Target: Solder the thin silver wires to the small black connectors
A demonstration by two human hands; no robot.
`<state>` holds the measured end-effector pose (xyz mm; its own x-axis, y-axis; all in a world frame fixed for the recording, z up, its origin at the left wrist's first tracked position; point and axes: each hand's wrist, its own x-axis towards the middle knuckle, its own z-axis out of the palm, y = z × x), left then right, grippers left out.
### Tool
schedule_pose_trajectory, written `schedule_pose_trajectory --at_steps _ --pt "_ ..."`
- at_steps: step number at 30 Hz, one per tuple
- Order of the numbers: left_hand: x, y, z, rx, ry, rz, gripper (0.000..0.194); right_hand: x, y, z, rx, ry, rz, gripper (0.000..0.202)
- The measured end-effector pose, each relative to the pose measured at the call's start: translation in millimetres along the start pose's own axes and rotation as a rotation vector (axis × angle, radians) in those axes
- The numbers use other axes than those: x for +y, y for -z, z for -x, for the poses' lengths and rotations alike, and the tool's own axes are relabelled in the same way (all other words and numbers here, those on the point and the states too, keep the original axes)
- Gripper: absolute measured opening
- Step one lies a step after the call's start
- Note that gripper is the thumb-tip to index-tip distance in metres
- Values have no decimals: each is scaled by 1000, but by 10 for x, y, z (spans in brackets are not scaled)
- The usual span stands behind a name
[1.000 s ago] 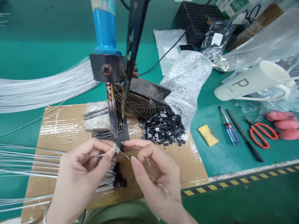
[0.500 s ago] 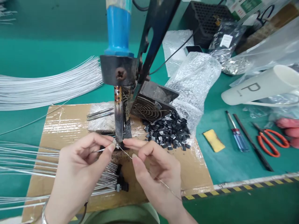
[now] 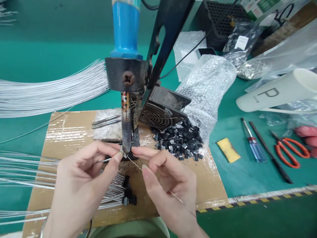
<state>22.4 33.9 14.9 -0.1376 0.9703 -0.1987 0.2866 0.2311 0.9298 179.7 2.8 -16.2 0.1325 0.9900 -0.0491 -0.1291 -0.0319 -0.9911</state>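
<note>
Two pinches, lower centre: left hand (image 3: 83, 181) fingers clamped on a small part (image 3: 124, 154), right hand (image 3: 172, 178) fingers on thin wire (image 3: 134, 163)

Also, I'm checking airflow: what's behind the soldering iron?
A fan shows partly behind the soldering iron; the black bracket covers some of it. What's straight behind the iron is hidden.

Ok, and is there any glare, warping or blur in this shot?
Head view: white glare streaks the cardboard and glints on the clear wrap; head view: the white cup near the right edge looks stretched; head view: the piece pinched by the left hand is too small to make out.
</note>
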Motion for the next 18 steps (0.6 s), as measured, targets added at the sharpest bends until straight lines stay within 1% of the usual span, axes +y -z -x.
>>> schedule_pose_trajectory --at_steps 7,11,18 --pt "-11 24 17 7 -2 11 8 -12 10 -5 -31 -4 -9 25" --pt "-9 23 14 4 -24 -12 8 -9 17 0 -33 4 11 25" --pt "-14 45 40 19 -12 -33 7 2 0 0 -11 11 -14 26"
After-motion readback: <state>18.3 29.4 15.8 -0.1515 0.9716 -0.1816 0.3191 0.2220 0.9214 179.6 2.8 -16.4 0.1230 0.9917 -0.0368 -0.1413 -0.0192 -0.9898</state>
